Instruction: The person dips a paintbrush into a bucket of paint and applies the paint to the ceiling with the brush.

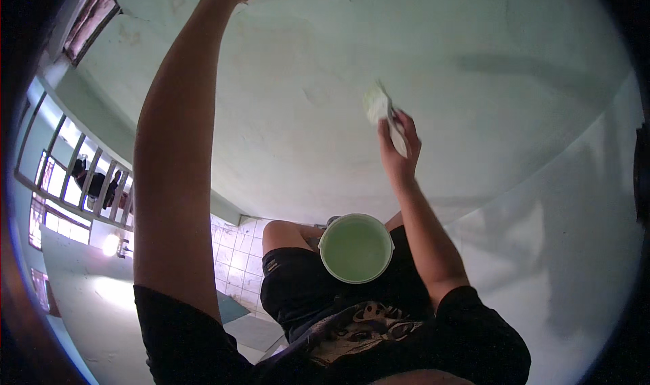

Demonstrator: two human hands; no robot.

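The pale tiled floor [233, 255] bears scattered dark smudges; whatever supports the white bucket [357, 281] is hidden.

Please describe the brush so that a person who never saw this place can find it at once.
The pale green wall fills the upper middle of the picture. Against it shows the right hand, above and right of the white bucket. The brush is in its grip: pale-handled, its broad whitish head pointing up and left, unlike the round, open bucket.

Brush [380, 106] tilted, pale bristles up-left, before pale green wall [291, 141]; round white bucket [357, 281] lower in view, mouth open, pale green inside.
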